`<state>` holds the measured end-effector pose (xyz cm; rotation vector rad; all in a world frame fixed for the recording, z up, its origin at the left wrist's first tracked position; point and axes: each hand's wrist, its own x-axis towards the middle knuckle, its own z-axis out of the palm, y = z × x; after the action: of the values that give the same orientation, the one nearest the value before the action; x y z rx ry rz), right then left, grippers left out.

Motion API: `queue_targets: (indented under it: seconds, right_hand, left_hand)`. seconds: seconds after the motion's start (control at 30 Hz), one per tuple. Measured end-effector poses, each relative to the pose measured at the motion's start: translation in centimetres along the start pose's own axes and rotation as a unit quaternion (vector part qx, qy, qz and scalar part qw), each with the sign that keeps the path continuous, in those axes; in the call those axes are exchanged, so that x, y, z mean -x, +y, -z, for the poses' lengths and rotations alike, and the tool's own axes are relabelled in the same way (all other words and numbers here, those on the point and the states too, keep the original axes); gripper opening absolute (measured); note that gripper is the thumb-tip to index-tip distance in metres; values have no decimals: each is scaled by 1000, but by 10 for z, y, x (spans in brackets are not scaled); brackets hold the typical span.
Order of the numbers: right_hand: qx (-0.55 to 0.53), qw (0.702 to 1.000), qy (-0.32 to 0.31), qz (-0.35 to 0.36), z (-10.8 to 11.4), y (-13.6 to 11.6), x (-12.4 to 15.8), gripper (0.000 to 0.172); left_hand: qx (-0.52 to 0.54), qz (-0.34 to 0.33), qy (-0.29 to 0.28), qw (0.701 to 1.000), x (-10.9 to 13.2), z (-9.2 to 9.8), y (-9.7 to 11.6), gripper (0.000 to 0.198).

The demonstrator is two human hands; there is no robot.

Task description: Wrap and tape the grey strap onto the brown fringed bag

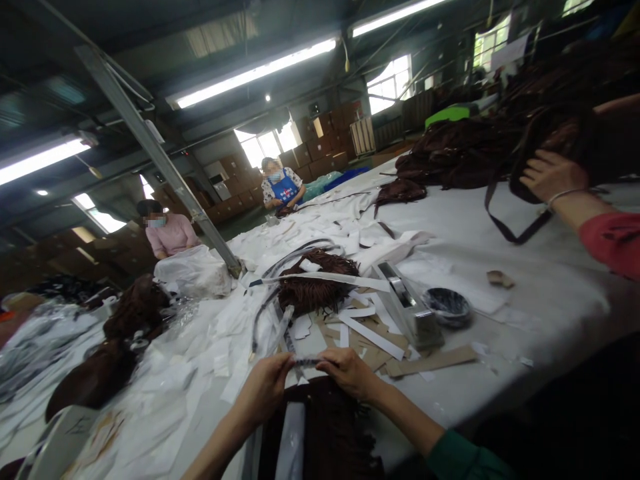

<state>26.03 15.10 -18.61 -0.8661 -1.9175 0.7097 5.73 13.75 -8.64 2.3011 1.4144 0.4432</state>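
My left hand (267,385) and my right hand (350,372) are both closed in a pinch on a thin clear-wrapped strap (306,361) stretched between them. Below the hands lies a dark brown fringed bag (330,427) at the table's near edge. Another brown fringed bag (315,283) rests further back among white paper strips (373,337) and cardboard pieces (430,361).
A co-worker's hand (550,175) at the right grips a brown bag with a hanging strap (510,230). More brown bags (450,153) are piled beyond. Two people sit at the table's far side. A tape dispenser (415,307), a small dark bowl (449,307) and a slanted metal post (165,167) stand nearby.
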Motion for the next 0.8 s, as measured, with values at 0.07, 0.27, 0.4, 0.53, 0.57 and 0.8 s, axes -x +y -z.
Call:
queue_targets:
  seconds: [0.07,0.27,0.4,0.53,0.57,0.8]
  right_hand:
    - [19,1000,15,-12,3,5,2,54]
    - [53,998,15,-42,38,10,14,46]
    - [76,990,76,-89,64,-7,4,47]
    - [57,996,75,10,47,-56,-31,45]
    - [61,996,52,45,36,-69,-40,45]
    - [213,977,18,0,-21,-86,-61,53]
  left_hand:
    - [-3,2,12,1000,-3,4,-5,34]
    - [-20,-6,41,999,-11,14,-18,31]
    - [-50,-13,37,998,-13,18,-15,33]
    - [-33,-57,-1,998,-14,11,9,32]
    - [-4,-59,-2,998,-14,9,15,30]
    - [385,113,-62,914,17,11,2,39]
